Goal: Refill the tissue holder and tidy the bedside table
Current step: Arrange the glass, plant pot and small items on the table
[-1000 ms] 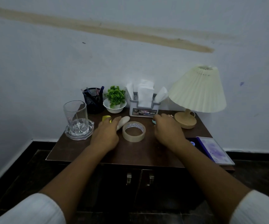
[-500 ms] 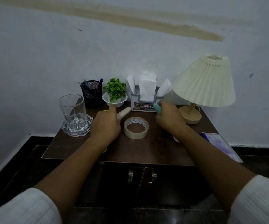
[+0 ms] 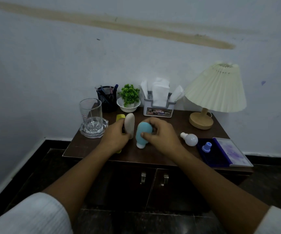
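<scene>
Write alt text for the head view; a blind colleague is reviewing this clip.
A person's right hand grips a light blue bottle and the left hand a beige bottle over a dark bedside table. Behind stand a filled tissue holder, a potted plant, a pen cup, a glass and a pleated lamp; a light bulb lies to the right.

A dark brown bedside table (image 3: 178, 125) carries a grey tissue holder (image 3: 159, 108) with white tissues (image 3: 160, 93), a cream pleated lampshade (image 3: 217, 88), a green plant (image 3: 129, 94) in a white bowl (image 3: 128, 108), a black mesh pen holder (image 3: 106, 100), a white bulb (image 3: 191, 139), a light blue bottle (image 3: 143, 130), a beige bottle (image 3: 130, 123) and a yellow bottle (image 3: 120, 116).
</scene>
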